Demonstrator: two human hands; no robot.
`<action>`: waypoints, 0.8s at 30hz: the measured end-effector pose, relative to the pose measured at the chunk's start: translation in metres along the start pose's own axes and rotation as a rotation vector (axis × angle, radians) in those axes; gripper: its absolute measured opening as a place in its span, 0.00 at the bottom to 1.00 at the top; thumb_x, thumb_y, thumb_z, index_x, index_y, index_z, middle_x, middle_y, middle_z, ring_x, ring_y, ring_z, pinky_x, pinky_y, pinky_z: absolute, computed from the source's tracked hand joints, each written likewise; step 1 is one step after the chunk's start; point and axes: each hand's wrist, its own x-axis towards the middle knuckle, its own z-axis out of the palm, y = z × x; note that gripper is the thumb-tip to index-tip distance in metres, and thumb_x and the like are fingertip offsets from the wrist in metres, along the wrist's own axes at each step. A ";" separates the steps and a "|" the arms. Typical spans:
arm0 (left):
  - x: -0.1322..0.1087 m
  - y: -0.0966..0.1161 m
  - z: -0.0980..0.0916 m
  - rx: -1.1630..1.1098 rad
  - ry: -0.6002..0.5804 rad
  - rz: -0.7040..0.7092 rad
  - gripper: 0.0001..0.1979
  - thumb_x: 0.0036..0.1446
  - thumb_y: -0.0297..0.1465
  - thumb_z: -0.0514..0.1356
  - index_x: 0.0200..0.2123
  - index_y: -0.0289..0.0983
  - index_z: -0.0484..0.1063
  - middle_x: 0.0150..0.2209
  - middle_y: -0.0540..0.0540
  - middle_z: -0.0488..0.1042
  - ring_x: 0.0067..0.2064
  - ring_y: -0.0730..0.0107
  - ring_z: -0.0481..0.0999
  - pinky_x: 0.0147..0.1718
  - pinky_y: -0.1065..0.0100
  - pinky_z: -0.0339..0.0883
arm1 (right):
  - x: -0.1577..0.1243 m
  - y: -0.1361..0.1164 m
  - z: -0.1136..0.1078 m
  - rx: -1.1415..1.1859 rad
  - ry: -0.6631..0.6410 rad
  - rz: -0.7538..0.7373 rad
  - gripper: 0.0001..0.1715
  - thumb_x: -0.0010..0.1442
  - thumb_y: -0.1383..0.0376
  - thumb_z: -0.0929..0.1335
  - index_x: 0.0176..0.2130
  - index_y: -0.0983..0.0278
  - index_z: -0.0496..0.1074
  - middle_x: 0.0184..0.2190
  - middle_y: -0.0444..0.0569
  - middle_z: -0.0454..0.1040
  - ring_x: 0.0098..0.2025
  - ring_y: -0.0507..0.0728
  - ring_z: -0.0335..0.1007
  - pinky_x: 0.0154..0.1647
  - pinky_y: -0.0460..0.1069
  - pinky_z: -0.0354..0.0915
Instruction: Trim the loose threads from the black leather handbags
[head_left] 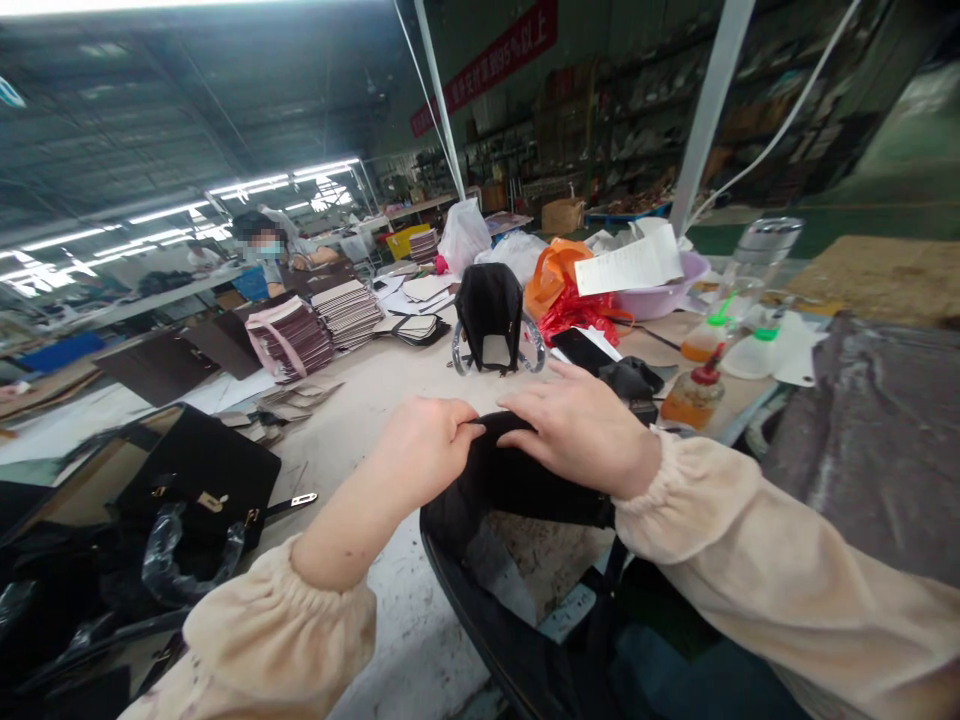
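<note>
My left hand is closed in a pinch on the far rim of an open black bag at the table's near edge. My right hand lies over the same rim, fingers curled down onto it. The bag's mouth gapes toward me, and a pale lining shows inside it. Both sleeves are beige with gathered cuffs. Just beyond my hands stands another small black bag with clear ring handles.
A black handbag with gold hardware lies at the left. Stacks of dark cut panels sit farther back. Glue bottles, a phone, orange and red plastic bags and a pink basin crowd the right. A person sits at the far left.
</note>
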 end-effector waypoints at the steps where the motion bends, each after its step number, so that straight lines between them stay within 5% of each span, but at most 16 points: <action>1: 0.000 0.000 0.001 0.027 0.010 0.005 0.14 0.58 0.34 0.51 0.29 0.37 0.75 0.26 0.45 0.76 0.28 0.68 0.71 0.28 0.68 0.55 | 0.002 -0.003 0.001 0.003 0.001 -0.002 0.14 0.59 0.56 0.66 0.35 0.65 0.71 0.34 0.50 0.76 0.39 0.58 0.70 0.50 0.53 0.54; 7: -0.001 0.002 0.003 0.068 0.028 0.007 0.16 0.60 0.33 0.49 0.25 0.36 0.71 0.22 0.46 0.72 0.25 0.69 0.68 0.25 0.69 0.52 | 0.012 -0.008 0.011 0.026 -0.048 0.113 0.18 0.60 0.54 0.63 0.28 0.64 0.71 0.28 0.49 0.75 0.34 0.56 0.70 0.32 0.49 0.55; 24: 0.003 0.001 0.002 -0.093 -0.047 -0.036 0.09 0.53 0.32 0.54 0.32 0.38 0.74 0.30 0.47 0.77 0.31 0.68 0.72 0.29 0.70 0.56 | 0.017 -0.002 0.008 0.126 -0.111 0.039 0.21 0.64 0.58 0.59 0.28 0.64 0.73 0.25 0.48 0.74 0.33 0.54 0.68 0.38 0.48 0.57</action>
